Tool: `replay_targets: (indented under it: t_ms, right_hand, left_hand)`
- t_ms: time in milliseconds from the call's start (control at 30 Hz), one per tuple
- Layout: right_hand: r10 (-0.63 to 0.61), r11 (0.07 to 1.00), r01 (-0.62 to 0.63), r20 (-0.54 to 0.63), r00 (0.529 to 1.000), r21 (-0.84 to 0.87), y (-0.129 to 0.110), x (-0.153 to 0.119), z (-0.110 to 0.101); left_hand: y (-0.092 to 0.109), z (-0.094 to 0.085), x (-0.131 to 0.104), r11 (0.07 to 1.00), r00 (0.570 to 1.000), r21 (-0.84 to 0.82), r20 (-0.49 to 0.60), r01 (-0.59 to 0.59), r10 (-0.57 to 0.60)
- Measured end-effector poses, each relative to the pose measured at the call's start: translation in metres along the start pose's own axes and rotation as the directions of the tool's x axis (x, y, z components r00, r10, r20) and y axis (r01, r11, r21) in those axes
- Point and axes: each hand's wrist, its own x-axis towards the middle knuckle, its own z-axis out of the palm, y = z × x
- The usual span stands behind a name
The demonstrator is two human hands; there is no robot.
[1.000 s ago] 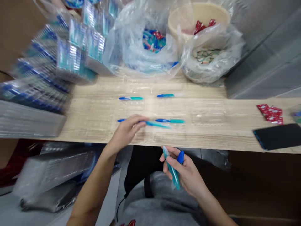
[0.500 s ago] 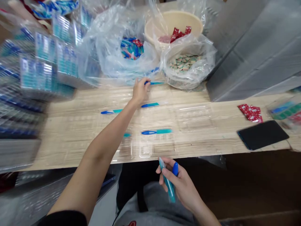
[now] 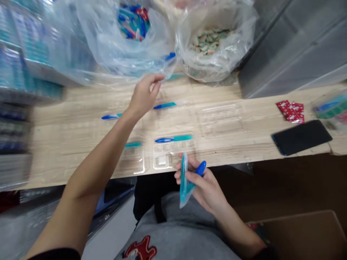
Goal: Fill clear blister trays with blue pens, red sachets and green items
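My left hand (image 3: 145, 93) is over the back of the table, fingers bent close together; whether anything is between them is hidden. Just beyond its fingertips lies a teal tool (image 3: 175, 77), partly covered. My right hand (image 3: 204, 184) is closed on blue and teal tools (image 3: 183, 180) near the table's front edge. Blue-and-teal tools lie on clear plastic trays: one at the front middle (image 3: 173, 139), one behind it (image 3: 165, 105), one at the left (image 3: 110, 116) partly behind my left arm, and another teal end (image 3: 133, 144) beside that arm.
Behind stand a plastic bag of blue and teal tools (image 3: 132, 54) and a bag of small pieces (image 3: 214, 61). Packed boxes (image 3: 35, 54) fill the left. A grey box (image 3: 292, 54), red packets (image 3: 291, 111) and a black phone (image 3: 302, 137) are at the right. A clear tray (image 3: 222, 117) lies mid-table.
The view has shifted, and my left hand has moved left, away from the blue end of the tool at the back. My right hand has turned the tools more upright.
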Motion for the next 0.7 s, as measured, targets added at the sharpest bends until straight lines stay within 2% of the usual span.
replay_targets:
  t_ms: [100,200,267,333,400,467,567,700]
  right_hand:
    - [-0.029,0.999,0.027,0.043,0.999,0.035,-0.008,0.000,0.004]
    - [-0.027,0.997,0.023,0.056,0.998,0.076,-0.009,-0.001,0.010]
    - [-0.020,0.997,0.016,0.052,0.998,0.081,-0.007,-0.002,0.013]
    - [-0.020,0.997,0.017,0.037,0.999,0.078,-0.005,-0.003,0.015]
    - [0.005,0.997,-0.008,0.031,1.000,0.082,-0.002,-0.005,0.016]
    - [0.039,0.996,-0.042,0.035,0.999,0.075,0.001,-0.007,0.016]
    - [0.035,0.999,-0.035,0.033,0.999,0.022,0.007,-0.013,0.018]
    - [-0.062,0.997,0.063,0.032,0.998,-0.040,0.016,-0.021,0.021]
  left_hand:
    - [0.041,-0.012,-0.062,0.991,0.997,-0.117,0.050,0.063,-0.058]
    - [0.076,-0.020,-0.123,0.986,0.995,-0.148,0.072,0.076,-0.066]
    - [0.093,-0.021,-0.156,0.994,0.997,-0.107,0.072,0.014,-0.006]
    - [0.106,-0.019,-0.182,0.994,0.988,-0.017,0.114,-0.106,0.108]
    - [0.117,-0.014,-0.201,0.964,0.960,0.109,0.175,-0.241,0.220]
    - [0.125,-0.007,-0.215,0.921,0.945,0.245,0.204,-0.303,0.256]
    - [0.131,0.003,-0.229,0.900,0.968,0.366,0.169,-0.235,0.184]
    - [0.132,0.008,-0.235,0.931,0.989,0.347,0.137,-0.108,0.064]
